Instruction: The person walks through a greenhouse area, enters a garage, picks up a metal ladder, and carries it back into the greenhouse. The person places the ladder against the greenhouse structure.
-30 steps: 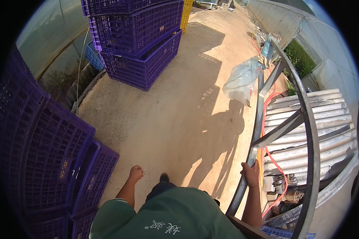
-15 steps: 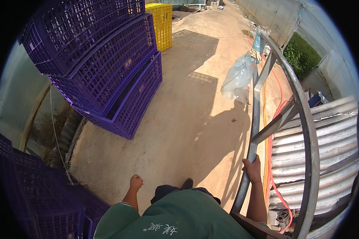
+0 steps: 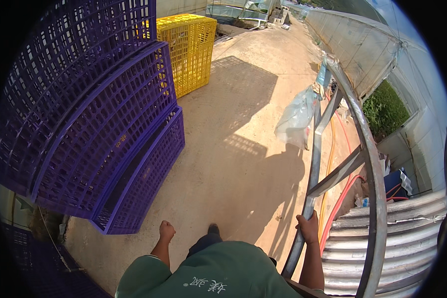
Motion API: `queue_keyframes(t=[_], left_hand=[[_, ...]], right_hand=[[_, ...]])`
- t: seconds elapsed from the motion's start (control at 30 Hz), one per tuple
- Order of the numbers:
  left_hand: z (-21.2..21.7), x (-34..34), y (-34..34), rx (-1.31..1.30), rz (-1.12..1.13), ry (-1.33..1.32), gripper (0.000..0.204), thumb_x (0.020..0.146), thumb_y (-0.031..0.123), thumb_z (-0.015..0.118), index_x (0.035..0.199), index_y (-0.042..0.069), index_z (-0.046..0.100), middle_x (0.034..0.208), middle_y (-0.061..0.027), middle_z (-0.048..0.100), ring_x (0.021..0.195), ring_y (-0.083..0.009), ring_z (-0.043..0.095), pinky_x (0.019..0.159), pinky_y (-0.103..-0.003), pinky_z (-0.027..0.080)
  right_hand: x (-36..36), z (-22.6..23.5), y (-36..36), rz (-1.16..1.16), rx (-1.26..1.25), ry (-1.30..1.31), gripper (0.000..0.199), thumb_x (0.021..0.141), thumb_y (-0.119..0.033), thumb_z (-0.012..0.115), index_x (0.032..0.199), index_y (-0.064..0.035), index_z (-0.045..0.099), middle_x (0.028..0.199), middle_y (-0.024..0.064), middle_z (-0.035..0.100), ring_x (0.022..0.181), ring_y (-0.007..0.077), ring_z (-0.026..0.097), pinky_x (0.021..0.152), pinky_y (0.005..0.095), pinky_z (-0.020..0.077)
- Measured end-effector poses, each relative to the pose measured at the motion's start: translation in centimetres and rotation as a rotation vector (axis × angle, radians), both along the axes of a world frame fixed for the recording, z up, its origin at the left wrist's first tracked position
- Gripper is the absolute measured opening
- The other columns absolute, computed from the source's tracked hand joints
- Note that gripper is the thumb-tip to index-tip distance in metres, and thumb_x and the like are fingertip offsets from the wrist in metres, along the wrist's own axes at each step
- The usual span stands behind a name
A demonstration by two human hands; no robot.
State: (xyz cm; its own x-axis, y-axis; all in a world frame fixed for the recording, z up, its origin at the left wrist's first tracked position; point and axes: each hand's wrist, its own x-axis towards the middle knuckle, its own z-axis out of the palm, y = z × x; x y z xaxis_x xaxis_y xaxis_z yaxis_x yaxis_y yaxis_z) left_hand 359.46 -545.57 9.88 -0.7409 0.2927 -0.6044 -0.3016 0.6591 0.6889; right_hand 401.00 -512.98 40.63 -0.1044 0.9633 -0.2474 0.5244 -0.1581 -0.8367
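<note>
My right hand (image 3: 309, 227) is wrapped round the left rail of a grey ladder-like metal frame (image 3: 311, 171), which rises along my right side with crossbars between its two rails. A torn clear plastic bag (image 3: 297, 119) hangs near the frame's far end. My left hand (image 3: 167, 231) is closed in a loose fist at my left side, with nothing visible in it. Close to that hand stands a stack of purple slatted plastic crates (image 3: 109, 124), the nearest thing on the left.
A yellow crate (image 3: 187, 54) stands beyond the purple stack. More dark purple crates (image 3: 30, 268) lie at lower left. Orange and red hoses (image 3: 340, 211) run along the path's right edge beside corrugated sheets (image 3: 382, 243). The concrete path (image 3: 228, 184) leads ahead between plastic greenhouse walls.
The purple stack and yellow crate have come nearer as I move forward along the path. The metal frame comes along, with my right hand still round its rail. My left hand stays closed.
</note>
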Motion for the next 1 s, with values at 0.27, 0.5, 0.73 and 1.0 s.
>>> queue_keyframes(t=[0.27,0.5,0.73,1.0], left_hand=[[13.4,-12.7,42.4,0.472,-0.450,0.305,0.012,0.087,0.003,0.033,0.083,0.001,0.044,0.072,-0.0126,0.055,0.062,-0.0213,0.060,0.058,-0.035,0.051],[4.7,-21.5,57.4,-0.163,-0.379,0.248,0.015,0.093,0.013,0.043,0.096,-0.001,0.049,0.082,-0.0190,0.064,0.071,-0.0310,0.068,0.071,-0.040,0.053],[-4.9,-27.7,62.5,-0.265,0.065,-0.255,0.017,0.093,0.016,0.043,0.102,0.004,0.053,0.084,-0.0158,0.065,0.060,-0.0249,0.067,0.045,-0.034,0.052],[-6.3,-43.7,94.8,-0.011,0.112,-0.418,0.017,0.095,0.013,0.039,0.097,0.003,0.052,0.075,-0.0125,0.058,0.055,-0.0229,0.060,0.044,-0.036,0.047]], right_hand=[[-11.8,-3.3,26.3,-0.019,-0.035,0.007,0.039,0.077,-0.010,0.065,0.107,0.0031,0.044,0.080,0.0108,0.056,0.054,0.0192,0.059,0.050,0.0311,0.0513],[-21.5,-7.4,52.7,-0.037,0.007,0.066,0.038,0.077,-0.011,0.066,0.105,0.0040,0.045,0.080,0.0110,0.057,0.053,0.0183,0.059,0.048,0.0313,0.0506],[-31.0,-5.3,77.3,0.024,0.022,0.053,0.037,0.076,-0.010,0.066,0.105,0.0030,0.045,0.078,0.0105,0.056,0.053,0.0184,0.058,0.049,0.0316,0.0511],[-48.2,-7.9,102.6,0.015,0.002,-0.001,0.041,0.075,-0.012,0.067,0.106,0.0038,0.045,0.080,0.0119,0.057,0.055,0.0187,0.060,0.050,0.0320,0.0519]])
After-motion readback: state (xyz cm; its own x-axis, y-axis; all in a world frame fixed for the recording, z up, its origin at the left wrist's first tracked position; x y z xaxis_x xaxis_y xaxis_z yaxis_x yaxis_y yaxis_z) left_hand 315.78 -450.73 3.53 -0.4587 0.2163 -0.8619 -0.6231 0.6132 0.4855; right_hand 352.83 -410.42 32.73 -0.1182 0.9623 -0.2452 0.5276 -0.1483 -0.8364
